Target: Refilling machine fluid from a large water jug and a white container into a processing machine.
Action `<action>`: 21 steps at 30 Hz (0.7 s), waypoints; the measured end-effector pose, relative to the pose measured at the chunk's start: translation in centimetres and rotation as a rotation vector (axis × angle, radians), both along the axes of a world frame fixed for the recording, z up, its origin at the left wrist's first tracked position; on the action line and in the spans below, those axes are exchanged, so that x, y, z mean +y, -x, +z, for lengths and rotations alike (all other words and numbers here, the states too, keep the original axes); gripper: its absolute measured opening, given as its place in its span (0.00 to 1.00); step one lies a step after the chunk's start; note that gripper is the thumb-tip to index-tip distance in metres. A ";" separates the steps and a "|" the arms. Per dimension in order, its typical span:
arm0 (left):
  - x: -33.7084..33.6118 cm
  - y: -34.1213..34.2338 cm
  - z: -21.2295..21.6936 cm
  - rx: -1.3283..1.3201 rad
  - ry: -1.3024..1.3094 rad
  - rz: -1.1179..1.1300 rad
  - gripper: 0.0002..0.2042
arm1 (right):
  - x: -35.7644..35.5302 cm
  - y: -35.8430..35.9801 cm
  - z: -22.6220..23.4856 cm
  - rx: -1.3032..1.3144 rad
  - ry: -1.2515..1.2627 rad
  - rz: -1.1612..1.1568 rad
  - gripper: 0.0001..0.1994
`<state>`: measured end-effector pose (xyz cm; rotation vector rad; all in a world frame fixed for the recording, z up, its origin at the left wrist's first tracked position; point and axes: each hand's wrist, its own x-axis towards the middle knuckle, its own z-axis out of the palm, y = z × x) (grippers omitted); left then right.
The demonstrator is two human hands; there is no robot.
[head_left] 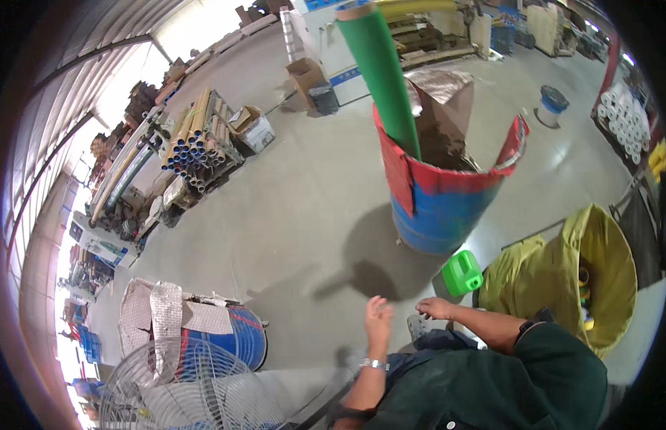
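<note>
My left hand point(379, 312) is raised over the floor in front of my body, fingers apart and a silver band on the wrist. Beside it, my right hand point(435, 309) hangs loosely bent, with a gap between thumb and fingers. I see nothing held in either hand. Closest to the right hand is a green plastic jug point(462, 273) on the floor. Past the jug stands a blue drum point(444, 215) with a jagged red rim. A green roll point(379, 75) on a cardboard core leans upright in the drum, next to crumpled silvery sheeting point(444, 86).
A yellow-lined bin point(523, 276) stands at right. A second blue drum point(243, 337) and a wire-caged fan point(193, 398) are at lower left. Cardboard tubes point(197, 136) lie stacked at far left by a box point(253, 130). White rolls point(623, 122) are stacked at far right.
</note>
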<state>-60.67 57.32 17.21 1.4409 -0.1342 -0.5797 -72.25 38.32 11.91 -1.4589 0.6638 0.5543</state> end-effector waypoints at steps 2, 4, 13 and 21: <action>0.7 -6.2 -0.3 0.093 -0.086 0.099 0.19 | -3.1 -2.4 -1.0 -0.134 0.318 0.233 0.25; 2.4 -11.4 -1.6 0.133 -0.111 0.154 0.19 | -5.6 -4.9 -1.7 -0.101 0.256 0.120 0.24; 4.4 -34.5 -10.2 0.442 -0.211 0.283 0.17 | -11.5 -19.5 -6.0 0.108 0.297 -0.087 0.19; -9.3 -57.5 -2.8 0.352 -0.032 0.005 0.20 | -13.2 -40.2 -7.7 0.079 0.371 -0.069 0.18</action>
